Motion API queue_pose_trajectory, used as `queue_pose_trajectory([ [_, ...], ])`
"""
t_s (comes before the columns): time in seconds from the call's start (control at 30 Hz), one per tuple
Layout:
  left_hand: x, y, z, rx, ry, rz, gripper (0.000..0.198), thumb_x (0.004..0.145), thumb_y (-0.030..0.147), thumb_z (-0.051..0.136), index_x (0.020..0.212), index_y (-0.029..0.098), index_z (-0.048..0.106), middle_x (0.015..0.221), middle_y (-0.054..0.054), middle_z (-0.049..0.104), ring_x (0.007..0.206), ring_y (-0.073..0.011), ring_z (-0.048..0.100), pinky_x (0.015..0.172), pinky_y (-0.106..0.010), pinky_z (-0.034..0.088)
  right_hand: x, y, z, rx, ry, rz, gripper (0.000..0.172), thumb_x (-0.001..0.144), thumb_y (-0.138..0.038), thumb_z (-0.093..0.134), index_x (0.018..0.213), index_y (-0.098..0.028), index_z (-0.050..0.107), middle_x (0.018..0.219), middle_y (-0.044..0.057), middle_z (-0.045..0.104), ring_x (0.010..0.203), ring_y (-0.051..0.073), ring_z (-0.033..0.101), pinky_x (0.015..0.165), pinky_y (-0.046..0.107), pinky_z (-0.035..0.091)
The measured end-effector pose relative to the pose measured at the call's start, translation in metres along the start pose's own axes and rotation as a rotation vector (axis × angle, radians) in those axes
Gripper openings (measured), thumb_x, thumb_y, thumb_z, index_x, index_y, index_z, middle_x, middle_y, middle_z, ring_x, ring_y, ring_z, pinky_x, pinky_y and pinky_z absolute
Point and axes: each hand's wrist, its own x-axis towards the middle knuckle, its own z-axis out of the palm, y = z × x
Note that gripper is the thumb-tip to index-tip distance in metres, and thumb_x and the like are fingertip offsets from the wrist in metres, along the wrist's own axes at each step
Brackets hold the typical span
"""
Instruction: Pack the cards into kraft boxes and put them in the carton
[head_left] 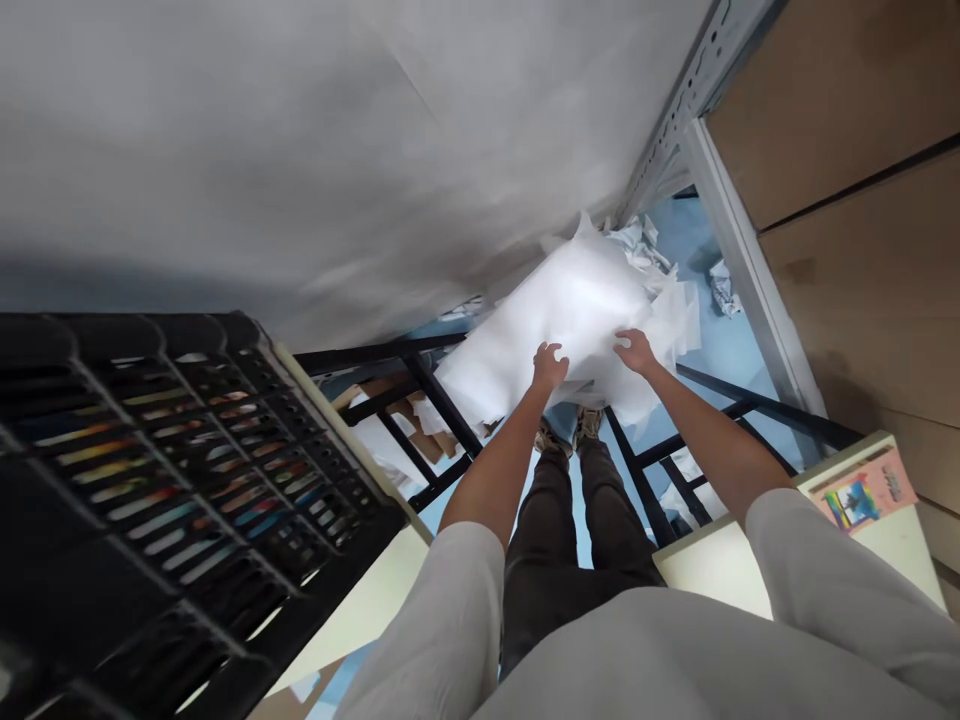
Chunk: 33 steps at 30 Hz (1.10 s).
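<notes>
A large white sheet (pixel 570 290), thin and rumpled, spreads out in front of my legs; I cannot tell whether it is paper or foam. My left hand (pixel 551 367) is over its near side, fingers curved with a gap between thumb and forefinger. Opposite it, my right hand (pixel 634 352) is at the sheet's right part, its thumb and fingers also apart and pointing inward. Whether the fingertips touch the sheet cannot be made out. More crumpled white sheets (pixel 649 250) lie behind and to the right.
To my left, a black crate (pixel 187 470) holds several colourful thin items. Black metal frames (pixel 442 400) flank my legs under pale tabletops (pixel 712 565). A pink printed booklet (pixel 862 495) lies at right. Brown cartons (pixel 855 260) stand behind a grey metal post (pixel 750 250). A grey-white surface (pixel 300 150) rises ahead.
</notes>
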Motion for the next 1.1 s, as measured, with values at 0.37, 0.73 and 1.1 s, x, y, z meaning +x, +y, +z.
queue_pose_trajectory([
  [0.37,-0.002,-0.008,0.001,-0.096,-0.097,-0.059,0.040,0.093,0.023,0.071,0.132,0.018,0.075,0.147,-0.014,0.072,0.141,-0.0312,0.065,0.124,-0.044,0.048,-0.025,-0.040,-0.005,0.273,0.015,0.126,0.032,0.086,-0.030,0.072,0.114,-0.018,0.081,0.113,0.010,0.081,0.106,0.026,0.075,0.105,0.043,0.060],
  [0.73,-0.056,0.072,-0.043,-0.060,-0.045,0.027,0.045,0.099,0.018,0.062,0.143,0.019,0.070,0.154,-0.014,0.068,0.135,-0.0265,0.069,0.120,-0.038,0.051,-0.067,-0.129,-0.084,0.484,0.179,0.127,0.033,0.077,-0.019,0.059,0.103,-0.019,0.078,0.089,0.004,0.076,0.076,0.022,0.066,0.081,0.036,0.059],
  [1.1,-0.184,0.171,-0.079,-0.013,-0.122,0.341,0.046,0.097,0.013,0.062,0.142,0.018,0.070,0.147,-0.015,0.069,0.132,-0.0260,0.070,0.120,-0.039,0.052,-0.210,-0.167,-0.206,0.814,0.245,0.196,0.053,0.072,-0.022,0.066,0.123,-0.017,0.081,0.073,-0.002,0.070,0.058,0.012,0.053,0.059,0.025,0.050],
])
